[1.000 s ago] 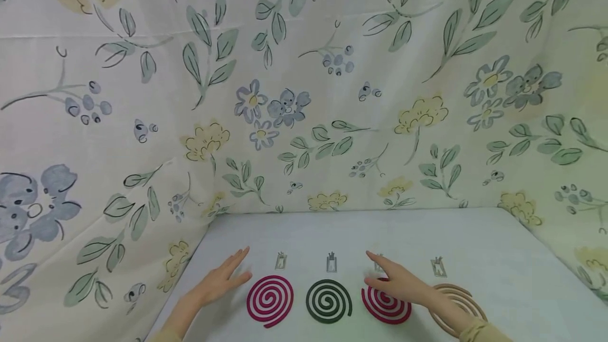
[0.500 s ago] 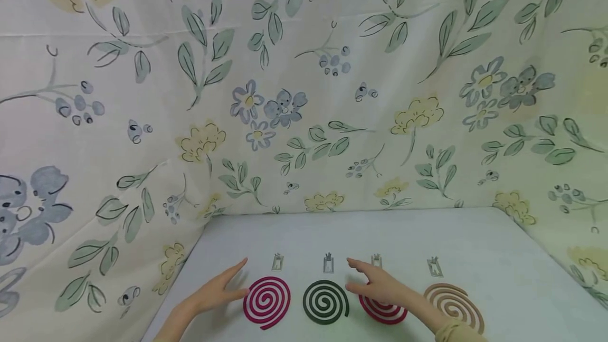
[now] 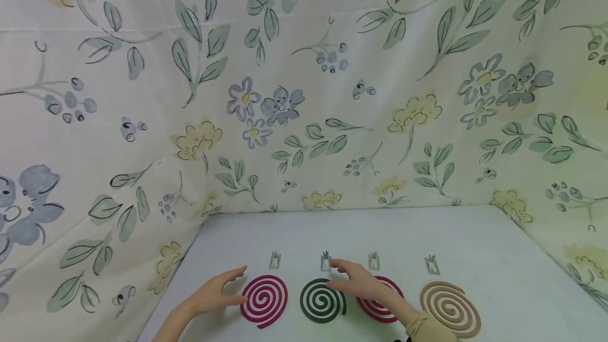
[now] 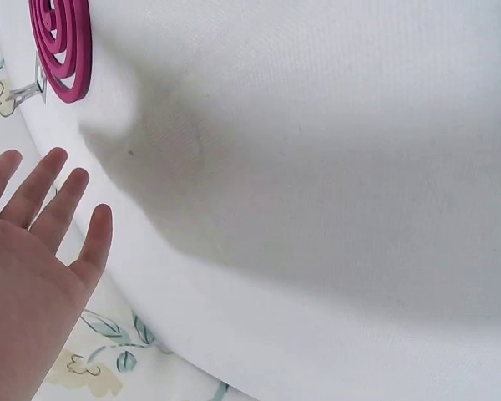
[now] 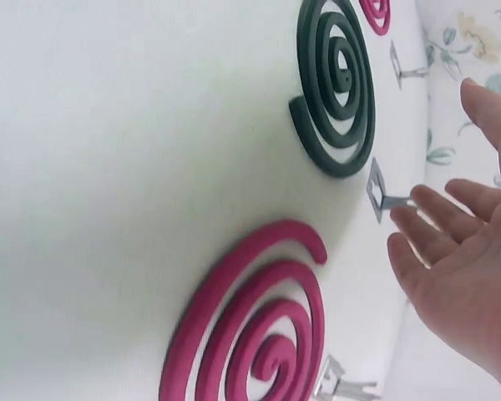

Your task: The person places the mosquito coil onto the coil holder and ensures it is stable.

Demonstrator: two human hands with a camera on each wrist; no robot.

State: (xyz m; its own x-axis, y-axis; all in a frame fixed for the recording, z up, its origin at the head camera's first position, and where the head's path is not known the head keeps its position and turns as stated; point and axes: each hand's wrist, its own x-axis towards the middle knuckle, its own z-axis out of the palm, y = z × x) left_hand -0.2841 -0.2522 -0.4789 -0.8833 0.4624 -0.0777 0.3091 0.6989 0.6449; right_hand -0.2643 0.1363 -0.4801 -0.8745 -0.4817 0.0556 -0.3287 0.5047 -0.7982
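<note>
Several mosquito coils lie in a row on the white table: a magenta coil (image 3: 264,301) at left, a dark green coil (image 3: 323,301), a second magenta coil (image 5: 271,334) and a tan coil (image 3: 450,309). Behind each lies a small metal coil stand (image 3: 325,262). My left hand (image 3: 214,293) hovers at the left edge of the first magenta coil, fingers spread and holding nothing. Over the gap between the green and second magenta coils floats my right hand (image 3: 358,281), its fingers relaxed and nothing in them. My right forearm partly covers the second magenta coil in the head view.
The white tabletop (image 3: 361,228) stretches back to a floral cloth (image 3: 304,94), which hangs behind it and along both sides. Another metal stand (image 3: 432,265) lies behind the tan coil.
My right hand has moved left, from over the second magenta coil toward the green one. My left hand has lowered slightly, its fingers bending a little. The coils stay in place.
</note>
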